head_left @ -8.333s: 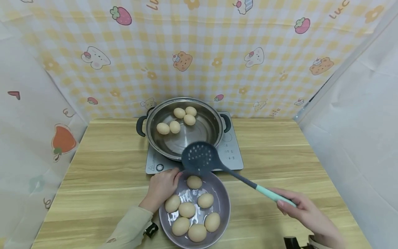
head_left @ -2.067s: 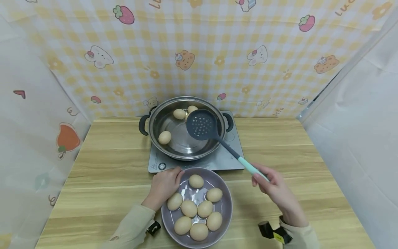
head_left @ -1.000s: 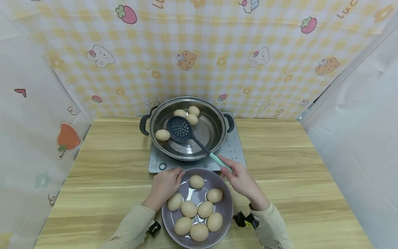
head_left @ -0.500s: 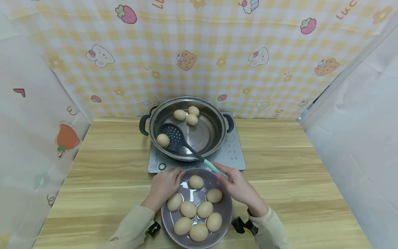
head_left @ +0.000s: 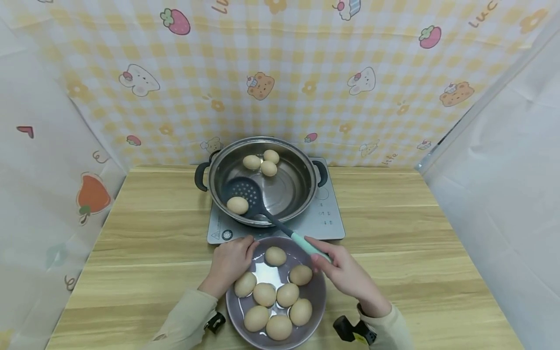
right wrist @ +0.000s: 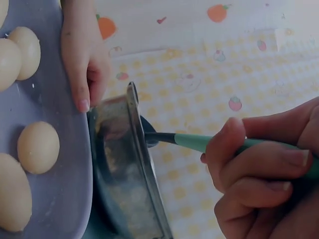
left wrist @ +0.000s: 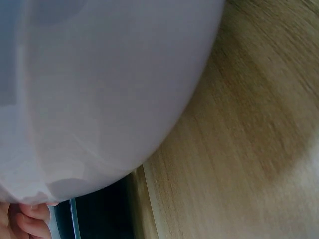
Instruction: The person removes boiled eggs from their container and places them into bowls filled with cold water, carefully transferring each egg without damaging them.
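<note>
My right hand [head_left: 345, 270] grips the mint-green handle of a dark grey skimmer [head_left: 242, 192], fingers curled round it in the right wrist view. The skimmer's perforated head is down inside a steel pot [head_left: 284, 209], at its near left side. A brown egg [head_left: 237, 205] overlaps the head's near left edge; whether it rests fully on it I cannot tell. Three more eggs [head_left: 269, 168] sit together at the back of the pot. My left hand [head_left: 229, 265] holds the rim of a grey-purple bowl [head_left: 234, 308], thumb on top, fingers underneath. Several eggs [head_left: 264, 295] lie in the bowl.
The pot, with black side handles [head_left: 321, 173], stands on a silver induction cooktop [head_left: 325, 218] at the back of the wooden table [head_left: 393, 233]. The bowl sits just in front of the cooktop. A checked cloth [head_left: 297, 63] hangs close behind the pot.
Since the oldest frame, one egg has gone from the pot and the bowl holds one more. Lately the skimmer slid left and nearer, toward the separate egg, which shifted rightward and nearer. Left hand stays.
</note>
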Motion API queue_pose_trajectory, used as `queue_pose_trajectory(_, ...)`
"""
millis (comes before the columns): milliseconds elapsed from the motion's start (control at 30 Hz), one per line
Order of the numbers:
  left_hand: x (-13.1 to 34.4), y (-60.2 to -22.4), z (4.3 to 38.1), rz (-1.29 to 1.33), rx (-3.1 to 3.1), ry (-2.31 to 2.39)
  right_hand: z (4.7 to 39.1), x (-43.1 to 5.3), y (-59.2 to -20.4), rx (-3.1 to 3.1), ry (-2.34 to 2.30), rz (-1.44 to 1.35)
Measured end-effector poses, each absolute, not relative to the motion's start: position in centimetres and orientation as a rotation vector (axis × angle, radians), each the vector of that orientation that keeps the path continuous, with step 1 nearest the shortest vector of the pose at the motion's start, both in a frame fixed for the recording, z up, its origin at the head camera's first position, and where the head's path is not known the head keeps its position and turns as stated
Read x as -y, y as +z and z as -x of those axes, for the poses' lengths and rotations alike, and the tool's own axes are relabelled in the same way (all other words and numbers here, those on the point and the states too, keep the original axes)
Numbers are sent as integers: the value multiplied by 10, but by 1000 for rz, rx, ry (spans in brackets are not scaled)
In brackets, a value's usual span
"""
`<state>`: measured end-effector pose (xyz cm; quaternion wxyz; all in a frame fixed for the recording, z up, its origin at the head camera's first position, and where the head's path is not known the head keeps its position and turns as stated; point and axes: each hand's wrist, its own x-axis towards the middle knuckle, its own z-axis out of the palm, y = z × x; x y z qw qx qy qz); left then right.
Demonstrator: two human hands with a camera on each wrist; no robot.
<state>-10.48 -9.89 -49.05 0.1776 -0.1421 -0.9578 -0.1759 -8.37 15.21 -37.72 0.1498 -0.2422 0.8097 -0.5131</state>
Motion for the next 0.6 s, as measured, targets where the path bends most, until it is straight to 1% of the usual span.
queue_pose_trajectory(200, 99, -491, 105, 397, 2723, -495, 86, -167, -379, -2165, -1588, 575)
queue_pose_trajectory(600, 98, -493, 105, 398, 2712, -496, 85, -200, -375, -2002, -1782, 576)
